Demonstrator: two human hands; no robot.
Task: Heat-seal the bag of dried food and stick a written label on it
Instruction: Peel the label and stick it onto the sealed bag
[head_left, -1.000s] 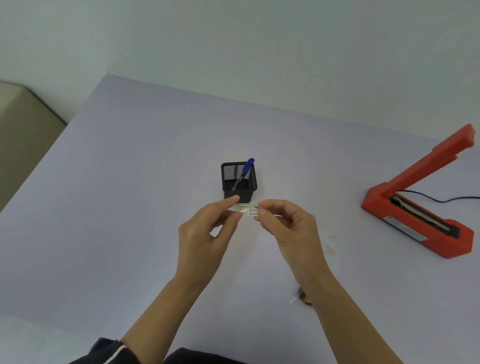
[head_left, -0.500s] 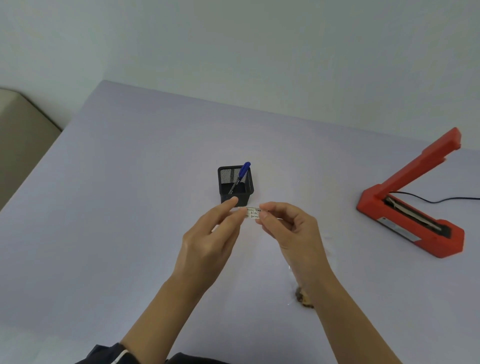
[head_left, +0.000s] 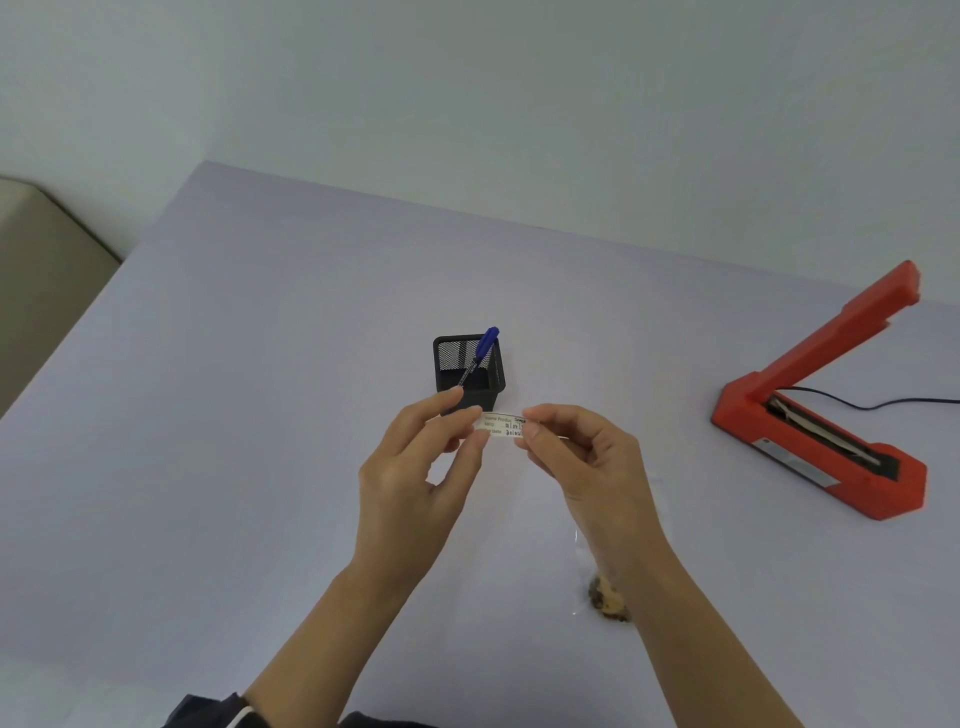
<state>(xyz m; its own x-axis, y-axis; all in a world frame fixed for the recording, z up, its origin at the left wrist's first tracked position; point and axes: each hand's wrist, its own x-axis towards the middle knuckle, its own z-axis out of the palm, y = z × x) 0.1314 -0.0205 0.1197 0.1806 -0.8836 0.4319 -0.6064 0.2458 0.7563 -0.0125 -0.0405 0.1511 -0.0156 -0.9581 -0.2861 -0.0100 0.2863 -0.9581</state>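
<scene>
A small white label (head_left: 500, 426) with printed and handwritten lines is held in the air between my two hands. My left hand (head_left: 415, 467) pinches its left end with thumb and fingertips. My right hand (head_left: 582, 457) pinches its right end. The clear bag of dried food (head_left: 605, 597) lies flat on the table under my right forearm, which hides most of it; brown pieces show at its lower end. The red heat sealer (head_left: 821, 436) stands at the right with its arm raised.
A black mesh pen holder (head_left: 467, 371) with a blue pen (head_left: 483, 348) stands just behind my hands. The sealer's black cable (head_left: 883, 402) runs off to the right. A beige surface (head_left: 36, 270) lies beyond the table's left edge.
Both hands stay pinched on the label and have hardly moved. My left fingers have shifted slightly on its left end. The view has tilted a little.
</scene>
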